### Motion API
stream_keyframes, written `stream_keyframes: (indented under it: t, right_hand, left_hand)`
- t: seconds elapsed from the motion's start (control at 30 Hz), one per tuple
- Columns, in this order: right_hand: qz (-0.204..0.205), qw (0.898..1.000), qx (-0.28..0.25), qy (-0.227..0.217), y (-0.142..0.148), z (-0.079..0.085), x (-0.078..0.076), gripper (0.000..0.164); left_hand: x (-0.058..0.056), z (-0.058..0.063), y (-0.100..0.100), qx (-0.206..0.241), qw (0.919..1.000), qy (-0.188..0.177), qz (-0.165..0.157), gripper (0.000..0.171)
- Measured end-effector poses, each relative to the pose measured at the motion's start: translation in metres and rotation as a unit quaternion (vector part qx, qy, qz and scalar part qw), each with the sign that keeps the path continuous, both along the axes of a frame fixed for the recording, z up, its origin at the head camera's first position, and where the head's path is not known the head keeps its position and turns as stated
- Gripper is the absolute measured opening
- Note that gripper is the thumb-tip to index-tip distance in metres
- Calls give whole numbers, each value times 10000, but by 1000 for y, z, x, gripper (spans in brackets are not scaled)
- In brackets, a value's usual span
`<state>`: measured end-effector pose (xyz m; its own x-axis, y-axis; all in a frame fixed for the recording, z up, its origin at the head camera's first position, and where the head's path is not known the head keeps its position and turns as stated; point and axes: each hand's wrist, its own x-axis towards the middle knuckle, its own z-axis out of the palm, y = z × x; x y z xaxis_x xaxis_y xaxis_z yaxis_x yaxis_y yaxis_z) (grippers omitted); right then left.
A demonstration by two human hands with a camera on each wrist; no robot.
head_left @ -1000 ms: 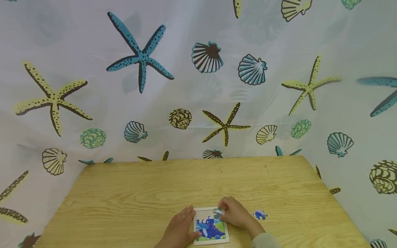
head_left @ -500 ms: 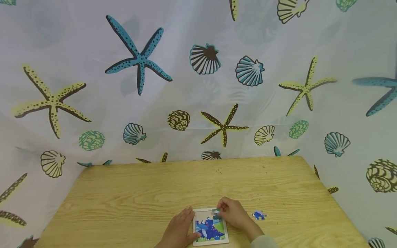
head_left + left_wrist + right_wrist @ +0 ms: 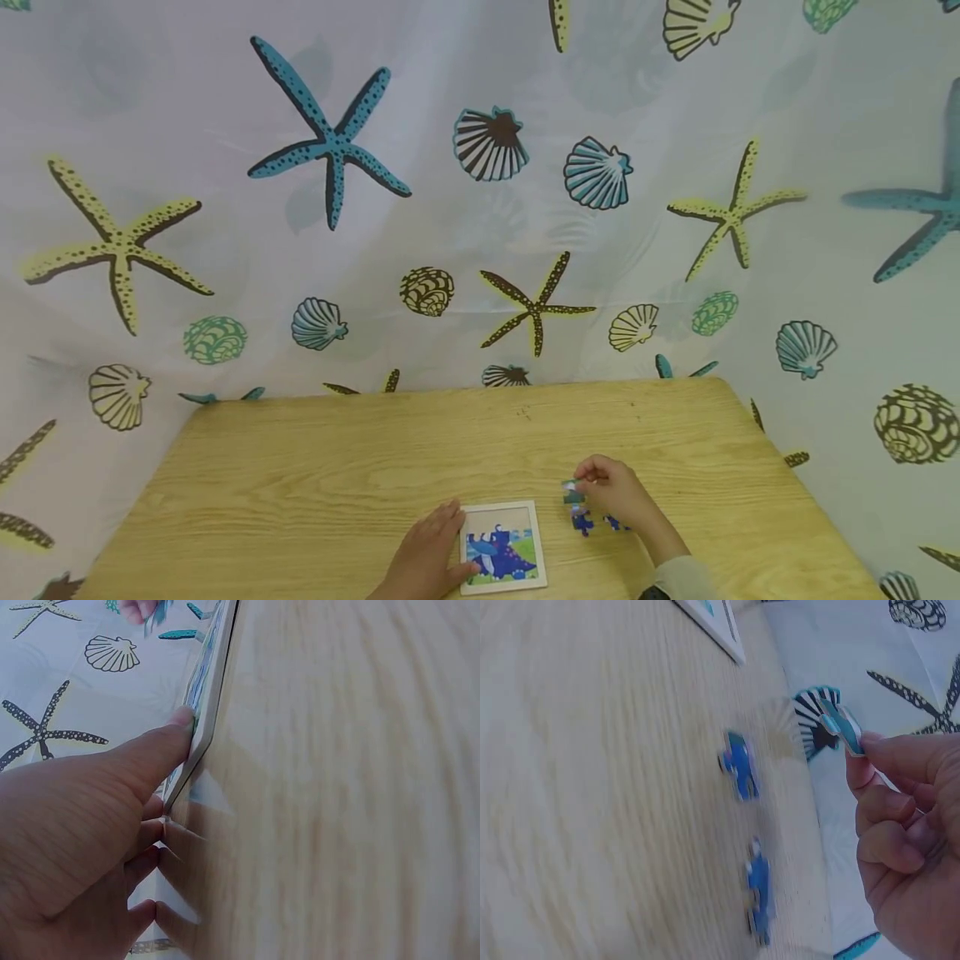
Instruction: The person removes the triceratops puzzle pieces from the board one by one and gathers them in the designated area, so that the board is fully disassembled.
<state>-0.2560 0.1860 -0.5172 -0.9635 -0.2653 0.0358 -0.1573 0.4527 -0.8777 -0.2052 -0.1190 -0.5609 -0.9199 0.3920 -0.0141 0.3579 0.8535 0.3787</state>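
On the table lies a square white-rimmed puzzle tray [image 3: 504, 588], partly filled with a blue dinosaur picture; bare backing shows along its top. My left hand [image 3: 423, 552] rests at the tray's left side, thumb on its face and the other fingers along the edge, which the left wrist view shows touching the tabletop. To the right of the tray, my right hand [image 3: 617, 493] pinches a teal-and-white jigsaw piece [image 3: 572, 492] between thumb and forefinger. In the right wrist view that piece is held clear of the table. Two blue jigsaw pieces [image 3: 741, 766] lie below it, apart from each other.
The wood-grain table [image 3: 337, 467] extends to the left, right and back of the tray. Behind and on both sides hangs a pale curtain [image 3: 450, 217] printed with starfish and shells.
My right hand has moved right from the tray's upper right corner, carrying the teal-and-white jigsaw piece out of it. The left hand has stayed at the tray's left side.
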Motion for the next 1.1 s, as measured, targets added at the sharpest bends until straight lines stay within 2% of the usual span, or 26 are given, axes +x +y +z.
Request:
stream_keyframes:
  t: [0.17, 0.3, 0.47, 0.6, 1.1]
  right_hand:
    - [-435, 9987, 231, -156, 48, 4, 3, 9]
    - [-780, 9949, 485, -412, 82, 1, 10, 11]
    - [-865, 9919, 606, -699, 110, -10, 20, 14]
    - [-935, 9908, 685, -702, 118, -16, 22, 14]
    - [-1171, 9847, 1227, -398, 110, -22, 22, 11]
  left_hand:
    - [1, 2, 1, 61, 10000, -17, 0, 76]
    - [1, 4, 1, 179, 9998, -20, -36, 76]
    - [0, 0, 1, 145, 9999, -33, -28, 76]
    - [0, -1, 1, 120, 9999, -43, -17, 77]
    - [5, 7, 0, 206, 9997, -118, 10, 75]
